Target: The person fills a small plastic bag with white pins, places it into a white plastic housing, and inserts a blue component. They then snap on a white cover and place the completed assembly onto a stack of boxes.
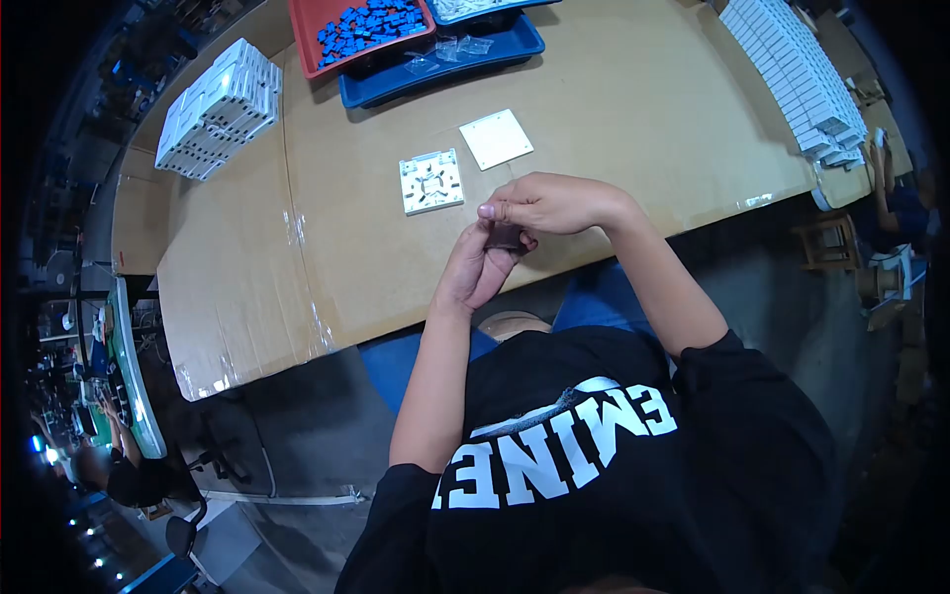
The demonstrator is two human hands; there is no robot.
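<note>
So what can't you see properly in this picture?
All in the head view:
- Dark thing: partly hidden by the left hand and right hand.
- Red tray: far end cut off by the top edge.
- Blue bits: too small to tell their shape.
- Far-left person: blurred, dark.

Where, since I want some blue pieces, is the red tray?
The red tray sits far across the table, left of centre in the head view, between the left white stack and the blue tray.

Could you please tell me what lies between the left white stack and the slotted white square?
Only bare cardboard, crossed by a seam, lies between the stack and the slotted square in the head view.
</note>
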